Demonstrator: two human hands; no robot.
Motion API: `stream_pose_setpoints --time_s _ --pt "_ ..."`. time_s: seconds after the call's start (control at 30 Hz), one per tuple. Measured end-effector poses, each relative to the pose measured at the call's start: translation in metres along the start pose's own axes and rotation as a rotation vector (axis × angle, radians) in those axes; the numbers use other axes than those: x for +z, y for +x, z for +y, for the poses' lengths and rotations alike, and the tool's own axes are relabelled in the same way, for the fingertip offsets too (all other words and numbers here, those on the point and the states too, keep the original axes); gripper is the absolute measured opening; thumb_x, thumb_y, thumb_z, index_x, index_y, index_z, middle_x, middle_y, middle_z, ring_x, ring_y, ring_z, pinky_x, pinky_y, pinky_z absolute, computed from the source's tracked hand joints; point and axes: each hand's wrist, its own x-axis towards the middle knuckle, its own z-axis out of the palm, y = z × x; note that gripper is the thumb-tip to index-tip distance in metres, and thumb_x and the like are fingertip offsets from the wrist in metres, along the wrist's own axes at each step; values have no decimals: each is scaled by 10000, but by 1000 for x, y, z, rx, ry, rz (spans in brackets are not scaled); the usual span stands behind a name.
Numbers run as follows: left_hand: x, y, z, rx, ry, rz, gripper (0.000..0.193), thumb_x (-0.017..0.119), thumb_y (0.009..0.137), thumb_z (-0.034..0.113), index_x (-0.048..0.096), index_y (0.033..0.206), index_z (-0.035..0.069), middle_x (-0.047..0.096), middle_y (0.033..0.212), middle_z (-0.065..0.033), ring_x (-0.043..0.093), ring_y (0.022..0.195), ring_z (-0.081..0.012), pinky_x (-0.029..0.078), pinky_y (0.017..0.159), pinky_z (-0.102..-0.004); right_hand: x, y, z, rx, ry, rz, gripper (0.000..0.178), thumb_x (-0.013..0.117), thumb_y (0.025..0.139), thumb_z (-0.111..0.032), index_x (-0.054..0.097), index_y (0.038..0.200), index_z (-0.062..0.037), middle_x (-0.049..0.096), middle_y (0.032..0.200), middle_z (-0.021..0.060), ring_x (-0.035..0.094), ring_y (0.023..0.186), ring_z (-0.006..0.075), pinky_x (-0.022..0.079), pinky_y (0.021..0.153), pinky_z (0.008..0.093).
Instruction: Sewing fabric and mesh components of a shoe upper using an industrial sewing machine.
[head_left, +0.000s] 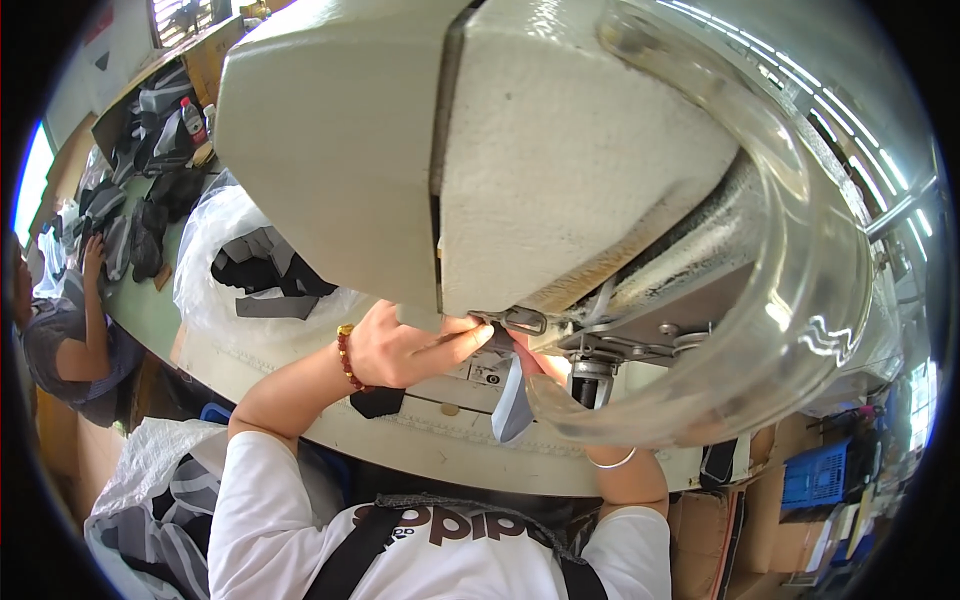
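Just past the left hand's (388,345) bunched fingertips hangs the cloth (512,408), its top end tucked up by the machine (580,150), probably so it stays steady there, though I can't tell if those fingers really pinch it. Right hand (543,365) is on the cloth's far side, mostly blocked by the clear tube (805,250), so no clue on that grip, maybe there for support. Cloth's a narrow, pale blue-grey strip, kinda rounded at the bottom.
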Motion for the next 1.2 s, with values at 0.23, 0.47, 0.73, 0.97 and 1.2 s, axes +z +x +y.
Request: stream_pose_setpoints --time_s 0.23,0.47,0.73,0.97,1.2 --pt "7 -6 -3 -122 -160 50 214 826 766 -11 802 972 45 751 915 -111 725 756 -252 582 645 -364 -3 13 3 -148 -231 -44 234 847 742 -255 734 863 -90 629 693 82 583 546 307 424 543 420" --pt "26 -19 -4 -355 -305 -26 232 827 766 -12 790 990 35 739 917 -130 708 767 -301 555 643 -404 -15 12 -2 -113 -85 -138 236 826 784 -200 767 982 -87 643 825 101 616 687 308 463 634 442" --pt "10 -2 -5 -154 -232 53 292 810 719 -29 780 1005 24 733 992 -162 709 834 -318 557 666 -402 -18 19 -1 -88 17 -152 239 832 801 -202 779 1011 -100 686 946 81 653 812 272 513 744 425" --pt "6 5 -3 -154 -176 64 293 812 685 -36 769 969 19 721 982 -157 709 839 -315 570 686 -394 -17 10 1 141 328 -178 242 838 816 -204 790 1035 -112 723 1051 63 685 921 241 558 841 410" --pt "4 12 2 -156 -123 77 284 791 674 -78 752 938 19 721 949 -143 708 794 -290 570 668 -374 -12 15 -1 -59 11 -62 294 873 774 -193 781 1040 -110 739 1083 46 700 971 222 573 857 400"
